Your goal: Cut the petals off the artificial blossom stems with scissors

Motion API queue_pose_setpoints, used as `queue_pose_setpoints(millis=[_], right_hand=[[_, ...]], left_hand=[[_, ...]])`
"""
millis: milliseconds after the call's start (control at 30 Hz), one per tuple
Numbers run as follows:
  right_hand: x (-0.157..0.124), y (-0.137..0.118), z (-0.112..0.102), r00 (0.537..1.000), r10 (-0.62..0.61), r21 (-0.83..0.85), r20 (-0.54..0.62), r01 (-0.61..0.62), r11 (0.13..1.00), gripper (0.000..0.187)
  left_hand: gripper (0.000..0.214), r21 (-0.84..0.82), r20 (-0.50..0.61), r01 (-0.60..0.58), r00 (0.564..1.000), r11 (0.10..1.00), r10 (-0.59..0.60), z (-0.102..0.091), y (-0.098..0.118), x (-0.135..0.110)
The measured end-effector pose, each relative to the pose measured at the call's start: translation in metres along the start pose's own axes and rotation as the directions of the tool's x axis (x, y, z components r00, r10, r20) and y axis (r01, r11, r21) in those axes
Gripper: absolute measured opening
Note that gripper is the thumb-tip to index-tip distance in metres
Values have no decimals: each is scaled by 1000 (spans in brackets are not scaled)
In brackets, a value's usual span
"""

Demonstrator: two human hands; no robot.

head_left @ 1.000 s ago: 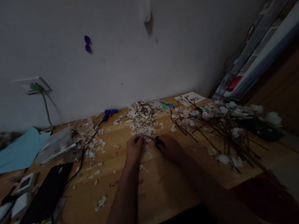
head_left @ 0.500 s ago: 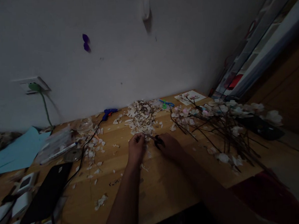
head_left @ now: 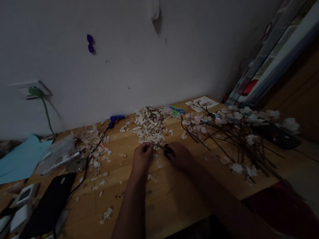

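My right hand [head_left: 180, 154] grips a pair of scissors [head_left: 167, 150] with dark handles, the blades pointing left toward my other hand. My left hand [head_left: 143, 155] is closed in a pinch close to the blade tips; what lies between its fingers is too small and dark to make out. Just beyond both hands spreads a heap of pale, thin scraps [head_left: 150, 125], like petals or shavings. A few loose pale bits [head_left: 152, 177] lie on the wooden table [head_left: 169, 211] near my left wrist.
At right lie branches with pale blossoms [head_left: 235, 116]. A blue glue gun [head_left: 115, 120] rests near the wall, its cord running forward. On the left are a black phone-like slab [head_left: 50, 203], white devices [head_left: 27, 194], a plastic bag [head_left: 58, 155] and blue paper [head_left: 19, 160]. Blue-green scissors [head_left: 176, 110] lie behind the heap.
My left hand has shifted slightly left and its wrist has turned a little. My right hand keeps the scissors almost in the same place. The view has moved slightly.
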State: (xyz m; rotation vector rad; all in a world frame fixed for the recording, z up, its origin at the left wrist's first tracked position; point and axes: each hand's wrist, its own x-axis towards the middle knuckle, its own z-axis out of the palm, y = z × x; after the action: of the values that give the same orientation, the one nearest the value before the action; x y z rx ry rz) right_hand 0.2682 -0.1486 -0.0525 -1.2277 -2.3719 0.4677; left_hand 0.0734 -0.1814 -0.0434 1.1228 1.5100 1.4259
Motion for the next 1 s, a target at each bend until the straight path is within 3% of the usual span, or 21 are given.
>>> queue_pose_setpoints(millis=[267,333,433,500,567,733,800,933,1000], right_hand=[[2,5,2,1000,14,-12,10,-14,1000,19],[2,8,5,1000,29,-1,-4,-29,1000,19],[2,14,9,989,58,52,-139,-52,997,21],[2,17,10,965,67,111,-254,-39,993,22],[1,16,10,958,15,157,-287,32,987,22],[0,-3,2,963,-264,155,-46,268,951,24],[0,-12,-2,947,-320,161,22,312,936,27],[1,-19,-5,935,-346,188,76,327,926,34],[1,-19,-5,934,-345,184,95,324,928,36]], left_hand=[[18,64,-27,-67,997,996,69,-10,6,0],[20,31,-59,-37,997,999,39,-11,5,0],[27,-157,-88,81,992,984,-95,-9,-1,3],[27,-340,-70,158,979,927,-192,-8,-6,4],[22,-498,-36,204,966,843,-256,-7,-9,5],[18,-705,-27,225,939,672,-342,-11,-4,6],[20,-778,-94,154,930,609,-355,-21,0,10],[37,-815,-409,-229,878,532,-249,-54,5,17],[43,-796,-430,-277,885,538,-181,-63,4,18]])
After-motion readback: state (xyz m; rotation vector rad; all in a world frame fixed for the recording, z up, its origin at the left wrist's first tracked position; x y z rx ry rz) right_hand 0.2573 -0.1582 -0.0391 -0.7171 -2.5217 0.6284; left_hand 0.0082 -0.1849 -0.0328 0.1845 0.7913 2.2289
